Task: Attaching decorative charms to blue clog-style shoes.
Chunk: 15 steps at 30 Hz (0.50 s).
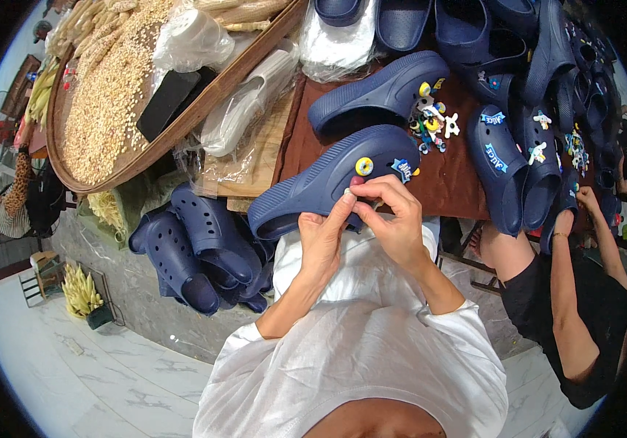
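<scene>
A navy blue clog [306,182] lies on its side at the table's front edge, with a yellow ring-shaped charm [364,166] and a blue banner-like charm [402,169] on its upper. My left hand [320,244] is closed against this clog, thumb raised toward the other hand. Fingertips of my right hand [397,219] are pinched together and meet that thumb. Whatever small piece sits between them is too hidden to name. Just beyond lies a second navy clog [372,91], and a pile of small charms [430,124] rests beside it on the brown cloth [459,179].
Several navy clogs [189,248] hang below the table's left side. A woven tray [145,157] of pale kernels holds a black phone [174,102]. A bagged white shoe [247,102] lies alongside. Right, a co-worker's arm [572,292] reaches to decorated clogs [499,164].
</scene>
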### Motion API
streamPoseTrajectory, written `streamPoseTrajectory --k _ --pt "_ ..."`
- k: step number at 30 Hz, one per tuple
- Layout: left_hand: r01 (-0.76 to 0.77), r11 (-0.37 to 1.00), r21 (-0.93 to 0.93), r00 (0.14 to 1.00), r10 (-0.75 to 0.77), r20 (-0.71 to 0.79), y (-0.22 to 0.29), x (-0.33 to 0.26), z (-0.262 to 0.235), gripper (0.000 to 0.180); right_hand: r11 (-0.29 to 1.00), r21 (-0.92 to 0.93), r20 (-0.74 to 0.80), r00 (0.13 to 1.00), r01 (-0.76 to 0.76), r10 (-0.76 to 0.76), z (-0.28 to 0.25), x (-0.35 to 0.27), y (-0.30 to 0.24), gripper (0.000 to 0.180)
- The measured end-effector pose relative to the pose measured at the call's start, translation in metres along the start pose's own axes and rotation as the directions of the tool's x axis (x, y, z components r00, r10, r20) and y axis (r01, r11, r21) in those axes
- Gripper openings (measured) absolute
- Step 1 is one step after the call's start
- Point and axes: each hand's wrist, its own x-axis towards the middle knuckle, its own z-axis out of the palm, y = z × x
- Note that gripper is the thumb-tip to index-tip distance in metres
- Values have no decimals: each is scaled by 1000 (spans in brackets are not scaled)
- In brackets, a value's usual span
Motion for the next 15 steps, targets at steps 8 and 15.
streamPoseTrajectory --k 8,15 --pt "-51 999 1 999 51 7 -5 3 -2 29 1000 4 -43 999 -31 31 0 -11 6 18" --pt "-125 991 46 992 126 -11 -11 4 -5 26 997 -34 -62 996 66 -68 3 -6 11 17"
